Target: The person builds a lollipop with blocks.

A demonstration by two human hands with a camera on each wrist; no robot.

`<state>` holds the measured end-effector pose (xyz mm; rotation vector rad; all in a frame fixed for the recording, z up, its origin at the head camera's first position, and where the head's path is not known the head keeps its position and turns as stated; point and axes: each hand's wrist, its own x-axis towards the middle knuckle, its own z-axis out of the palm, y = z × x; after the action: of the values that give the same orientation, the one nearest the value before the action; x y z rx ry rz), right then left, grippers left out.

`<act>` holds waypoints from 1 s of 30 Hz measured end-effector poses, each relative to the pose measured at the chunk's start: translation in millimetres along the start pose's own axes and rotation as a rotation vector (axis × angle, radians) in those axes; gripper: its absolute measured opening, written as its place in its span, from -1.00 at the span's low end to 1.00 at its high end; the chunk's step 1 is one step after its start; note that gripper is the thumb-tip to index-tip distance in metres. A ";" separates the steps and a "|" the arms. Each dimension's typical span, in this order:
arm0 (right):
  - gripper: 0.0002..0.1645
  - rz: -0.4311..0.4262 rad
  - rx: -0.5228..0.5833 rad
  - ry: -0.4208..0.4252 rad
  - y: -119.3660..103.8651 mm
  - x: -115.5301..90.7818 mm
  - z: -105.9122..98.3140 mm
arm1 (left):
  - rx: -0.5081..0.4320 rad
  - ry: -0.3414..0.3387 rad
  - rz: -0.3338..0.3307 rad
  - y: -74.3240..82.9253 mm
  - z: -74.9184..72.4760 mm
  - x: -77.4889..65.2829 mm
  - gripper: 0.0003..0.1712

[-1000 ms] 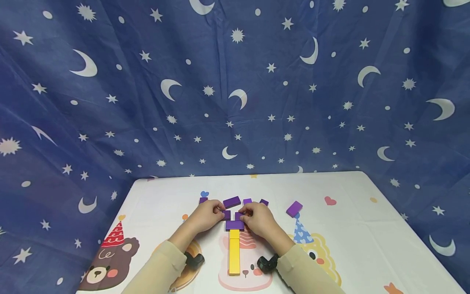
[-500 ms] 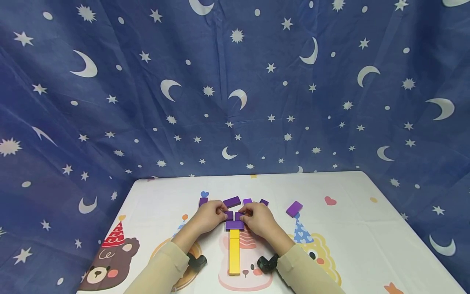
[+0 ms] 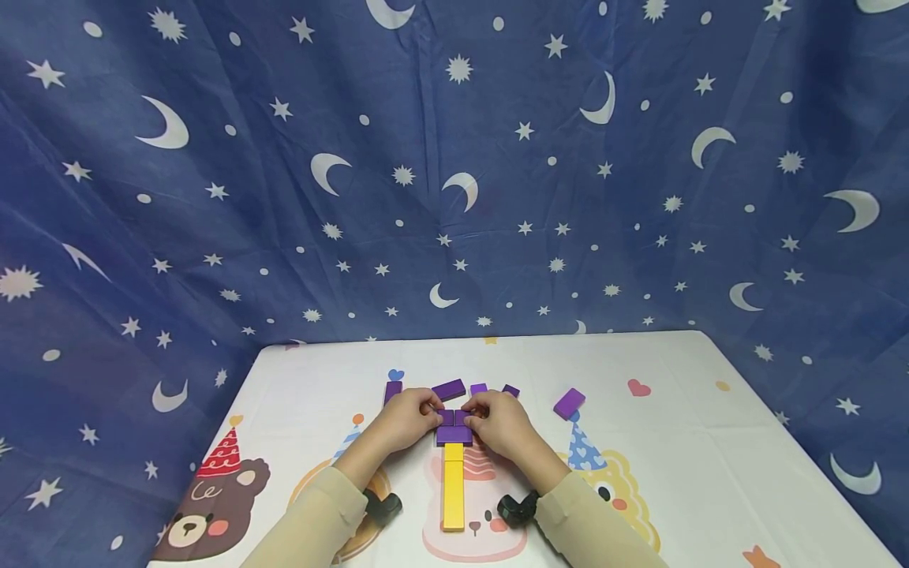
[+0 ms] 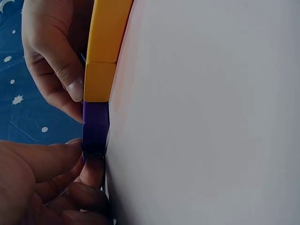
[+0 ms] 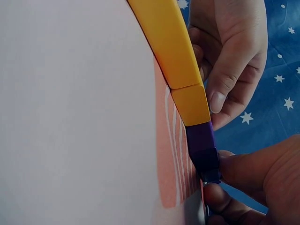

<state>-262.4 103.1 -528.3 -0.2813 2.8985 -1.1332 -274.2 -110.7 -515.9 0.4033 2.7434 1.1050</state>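
Note:
On the table a long yellow block (image 3: 453, 497) lies in line with a short yellow block (image 3: 453, 452), and a purple rectangular block (image 3: 454, 436) sits crosswise at their far end. Beyond that, two small purple blocks stand side by side. My left hand (image 3: 406, 420) pinches the left small purple block (image 3: 446, 417) between thumb and finger. Its neighbour, the right small purple block (image 3: 461, 417), is pinched by my right hand (image 3: 503, 424). In both wrist views the fingertips are close to the table, partly hiding the small blocks.
Behind the hands lie a dark purple block (image 3: 394, 391), a tilted purple block (image 3: 449, 390), a light purple piece (image 3: 479, 389) and a small dark piece (image 3: 511, 390). Another purple block (image 3: 570, 404) is to the right. A starry blue curtain (image 3: 454, 237) hangs behind the table (image 3: 710, 473).
My left hand has moved to the right with its small purple block, narrowing the gap to the other one. The right hand stays in place.

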 end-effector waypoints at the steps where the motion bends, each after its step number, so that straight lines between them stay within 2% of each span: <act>1: -0.84 0.006 0.004 0.000 0.0 0.1 0.2 | 0.000 -0.002 0.000 0.0 0.1 0.1 -0.92; 17: -0.84 0.015 0.016 -0.005 -0.5 -0.2 0.4 | -0.013 -0.008 -0.009 0.0 0.6 0.2 -0.92; 23: -0.84 0.017 0.007 -0.006 -0.5 -0.3 0.7 | -0.011 -0.008 -0.015 -0.6 0.9 -1.6 -0.80; 30: -0.84 0.020 0.002 -0.010 -0.5 -0.8 1.0 | -0.005 0.029 0.006 -2.2 1.5 -5.2 -0.69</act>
<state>-261.4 102.2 -528.7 -0.2568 2.8850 -1.1281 -269.2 -112.9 -518.3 0.3978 2.7653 1.1282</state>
